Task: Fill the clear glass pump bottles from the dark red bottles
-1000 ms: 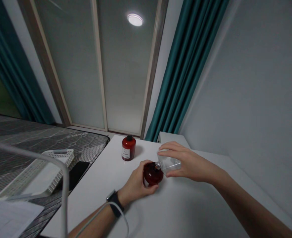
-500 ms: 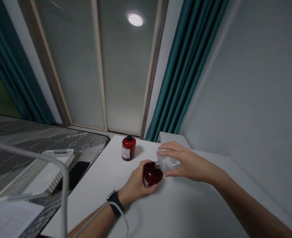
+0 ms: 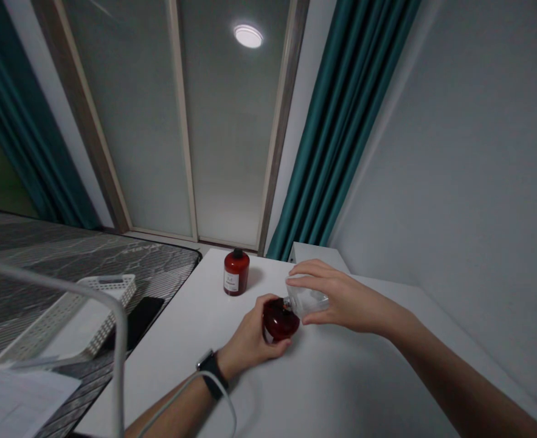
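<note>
Bare forearms and a black-strapped wristwatch (image 3: 210, 375) on the left wrist (image 3: 220, 365)
The left hand (image 3: 254, 325) and right hand (image 3: 345, 298) have slim fingers, and both the left forearm (image 3: 177, 413) and right forearm (image 3: 460, 380) show bare skin, with nothing worn over them. The watch has a rectangular case with a pale metal edge and a broad matte black strap that sits snugly around the wrist. A thin white cable (image 3: 225, 389) crosses the left forearm just beside the strap, arcs past the watch, and runs out over the lower edge of the view.
</note>
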A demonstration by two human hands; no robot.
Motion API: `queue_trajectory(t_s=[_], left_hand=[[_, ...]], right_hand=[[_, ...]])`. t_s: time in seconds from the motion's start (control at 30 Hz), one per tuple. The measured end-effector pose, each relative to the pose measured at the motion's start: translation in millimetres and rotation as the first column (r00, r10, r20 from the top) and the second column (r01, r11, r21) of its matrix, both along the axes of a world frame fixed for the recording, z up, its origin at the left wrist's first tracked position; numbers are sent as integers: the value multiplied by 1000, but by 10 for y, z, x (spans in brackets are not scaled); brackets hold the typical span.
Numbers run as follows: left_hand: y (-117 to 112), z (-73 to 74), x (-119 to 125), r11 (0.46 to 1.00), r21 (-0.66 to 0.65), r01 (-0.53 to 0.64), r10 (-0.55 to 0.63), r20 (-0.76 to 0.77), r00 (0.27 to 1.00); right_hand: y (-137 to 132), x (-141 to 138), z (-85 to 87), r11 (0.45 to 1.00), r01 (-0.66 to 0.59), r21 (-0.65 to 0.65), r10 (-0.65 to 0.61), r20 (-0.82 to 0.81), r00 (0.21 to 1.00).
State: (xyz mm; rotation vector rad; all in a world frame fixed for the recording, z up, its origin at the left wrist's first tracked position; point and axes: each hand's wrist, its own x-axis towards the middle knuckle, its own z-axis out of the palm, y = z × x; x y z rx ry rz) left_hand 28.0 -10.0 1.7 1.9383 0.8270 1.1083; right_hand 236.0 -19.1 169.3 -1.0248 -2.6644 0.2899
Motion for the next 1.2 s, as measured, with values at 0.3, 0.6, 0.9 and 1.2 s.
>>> queue_trajectory(t_s=[0.3,0.6,0.9,1.2], left_hand=[[2,-32,19,1000,-6,3,-3,14,1000],[-4,-11,18,1000,-18,5,-4,11,1000],[-10,-17,29,1000,-23,-13,13,7,1000],[-11,-15,39,1000,-10,-16,16,16,1000]], right_hand=[[16,0,-12,1000,-4,-4,4,0,1000],[27,-8,4,1000,-10,-20,10,5,1000],[33,-17,32,999,-11,-36,12,14,1000],[43,-30,45,999,-19,-29,20,34,999]])
